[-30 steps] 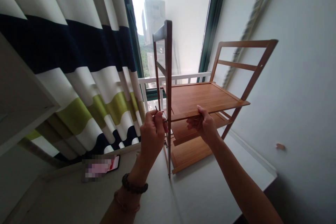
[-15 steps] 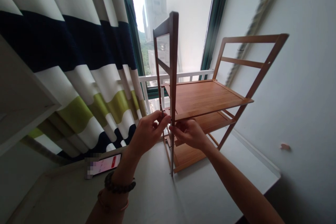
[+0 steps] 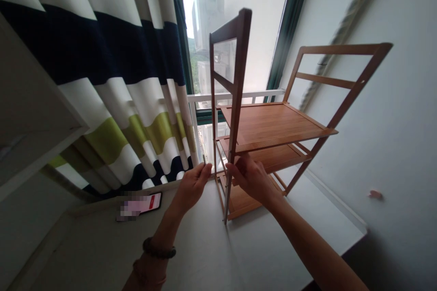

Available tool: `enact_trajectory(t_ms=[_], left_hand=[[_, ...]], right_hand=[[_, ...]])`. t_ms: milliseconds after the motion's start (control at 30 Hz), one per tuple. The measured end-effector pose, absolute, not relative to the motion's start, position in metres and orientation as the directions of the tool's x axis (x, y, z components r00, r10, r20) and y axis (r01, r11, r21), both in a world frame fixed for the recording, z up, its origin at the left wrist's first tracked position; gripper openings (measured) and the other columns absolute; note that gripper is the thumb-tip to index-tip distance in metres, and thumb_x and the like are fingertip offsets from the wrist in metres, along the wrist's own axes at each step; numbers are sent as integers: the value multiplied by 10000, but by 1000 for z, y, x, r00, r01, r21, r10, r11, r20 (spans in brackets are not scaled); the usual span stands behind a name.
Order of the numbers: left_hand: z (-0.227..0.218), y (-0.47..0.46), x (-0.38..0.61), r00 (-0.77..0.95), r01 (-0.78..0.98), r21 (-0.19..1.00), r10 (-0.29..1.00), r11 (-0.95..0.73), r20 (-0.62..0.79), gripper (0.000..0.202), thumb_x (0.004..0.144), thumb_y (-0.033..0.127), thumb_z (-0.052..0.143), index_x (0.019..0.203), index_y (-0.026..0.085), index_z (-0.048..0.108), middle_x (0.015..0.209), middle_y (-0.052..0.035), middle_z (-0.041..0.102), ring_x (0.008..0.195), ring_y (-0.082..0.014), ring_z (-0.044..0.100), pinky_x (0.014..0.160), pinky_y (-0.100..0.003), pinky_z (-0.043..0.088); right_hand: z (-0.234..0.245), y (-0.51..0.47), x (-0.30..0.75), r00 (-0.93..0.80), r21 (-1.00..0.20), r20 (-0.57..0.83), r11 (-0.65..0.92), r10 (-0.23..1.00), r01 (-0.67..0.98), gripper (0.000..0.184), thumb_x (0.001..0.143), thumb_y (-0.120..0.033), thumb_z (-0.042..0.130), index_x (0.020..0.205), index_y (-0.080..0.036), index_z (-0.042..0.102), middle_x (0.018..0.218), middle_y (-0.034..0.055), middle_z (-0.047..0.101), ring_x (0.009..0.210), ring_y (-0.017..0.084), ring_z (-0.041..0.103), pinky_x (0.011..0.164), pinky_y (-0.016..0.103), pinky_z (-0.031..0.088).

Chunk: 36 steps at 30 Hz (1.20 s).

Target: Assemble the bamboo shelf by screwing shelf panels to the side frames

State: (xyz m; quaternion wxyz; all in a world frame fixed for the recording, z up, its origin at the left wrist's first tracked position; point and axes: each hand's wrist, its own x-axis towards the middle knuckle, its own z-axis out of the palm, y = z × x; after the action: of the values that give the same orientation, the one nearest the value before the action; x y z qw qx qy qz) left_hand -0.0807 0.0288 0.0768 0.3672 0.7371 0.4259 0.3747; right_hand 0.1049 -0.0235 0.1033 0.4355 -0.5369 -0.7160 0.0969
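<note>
Closest to me, at the lower left, a dark beaded bracelet (image 3: 159, 249) circles my wrist above the flat white counter (image 3: 194, 254). Its front edge runs off at the lower right, with dark space beyond. My left hand (image 3: 196, 179) is closed, thumb against fingers, on a small, thin rod (image 3: 204, 159) that points upward. Bare counter lies below that hand; a black-edged phone (image 3: 155, 201) lies farther left. To the right, the brown wooden three-tiered shelf (image 3: 273, 125) stands on the counter. My right hand (image 3: 254, 177) has its thumb at the near upright, just under the top board; the fingers are partly hidden, so I can't tell how firmly they grip. Behind are the striped curtain (image 3: 133, 54) and the white railing (image 3: 205, 98) before the window. Half a second ago both hands met at that upright; now my left has drawn back, leaving a clear gap.
</note>
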Motion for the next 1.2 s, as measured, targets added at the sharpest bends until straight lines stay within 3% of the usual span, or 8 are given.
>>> enact_trajectory(t_ms=[100, 233, 367, 467, 633, 733, 867, 1200], left_hand=[[36, 14, -87, 325, 394, 872, 932, -290, 163, 403, 874, 485, 354, 613, 186, 427, 549, 30, 421, 505, -110, 416, 484, -222, 334], [0, -11, -89, 344, 444, 872, 938, -207, 48, 424, 870, 497, 336, 590, 186, 404, 526, 31, 402, 500, -115, 396, 487, -229, 306], [-20, -31, -93, 389, 484, 857, 921, -176, -31, 449, 864, 517, 320, 575, 183, 400, 528, 29, 397, 510, -116, 385, 506, -236, 296], [-40, -41, -101, 407, 507, 849, 910, -149, -83, 446, 858, 521, 307, 571, 187, 377, 537, 29, 384, 524, -119, 378, 517, -241, 293], [-89, -56, -115, 443, 522, 853, 858, -12, -259, 356, 850, 424, 275, 580, 202, 343, 557, 30, 386, 534, -122, 368, 522, -245, 312], [-114, -63, -121, 487, 541, 841, 808, 18, -331, 315, 835, 377, 278, 579, 207, 347, 547, 33, 387, 538, -128, 374, 537, -252, 329], [-130, -67, -127, 495, 556, 831, 801, 6, -337, 362, 837, 455, 295, 589, 205, 379, 535, 33, 405, 564, -139, 396, 573, -265, 343], [-148, -63, -133, 514, 556, 831, 787, -2, -341, 418, 835, 506, 303, 616, 186, 456, 574, 26, 431, 587, -137, 421, 579, -256, 337]], right_hand=[[71, -33, 105, 70, -685, 529, 376, 846, 624, 253, 858, -418, 498, 925, -178, 455, 576, -47, 531, 474, 86, 475, 486, 186, 347], [28, -52, 99, -39, -662, 478, 390, 877, 640, 257, 895, -365, 435, 735, -175, 503, 548, -30, 495, 472, 73, 427, 480, 183, 329], [-1, -67, 88, -199, -678, 338, 384, 920, 627, 227, 924, -284, 375, 935, -170, 572, 706, 16, 618, 587, 92, 536, 584, 194, 397], [-27, -74, 79, -258, -716, 238, 348, 936, 605, 259, 916, -251, 389, 1115, -184, 541, 846, 45, 667, 651, 108, 592, 641, 218, 440], [-86, -83, 64, -303, -771, 73, 247, 950, 587, 351, 905, -241, 398, 1246, -193, 469, 1002, 73, 664, 613, 106, 611, 680, 261, 481], [-116, -87, 58, -358, -792, 47, 253, 933, 555, 407, 888, -221, 418, 1294, -183, 426, 1125, 107, 622, 648, 111, 622, 743, 297, 493], [-138, -89, 52, -385, -811, 24, 243, 923, 532, 347, 881, -232, 439, 1213, -156, 505, 1088, 116, 630, 657, 120, 625, 795, 327, 490], [-159, -87, 36, -361, -896, -103, 71, 927, 438, 297, 903, -354, 404, 1043, -155, 574, 928, 84, 635, 585, 105, 598, 505, 212, 472]])
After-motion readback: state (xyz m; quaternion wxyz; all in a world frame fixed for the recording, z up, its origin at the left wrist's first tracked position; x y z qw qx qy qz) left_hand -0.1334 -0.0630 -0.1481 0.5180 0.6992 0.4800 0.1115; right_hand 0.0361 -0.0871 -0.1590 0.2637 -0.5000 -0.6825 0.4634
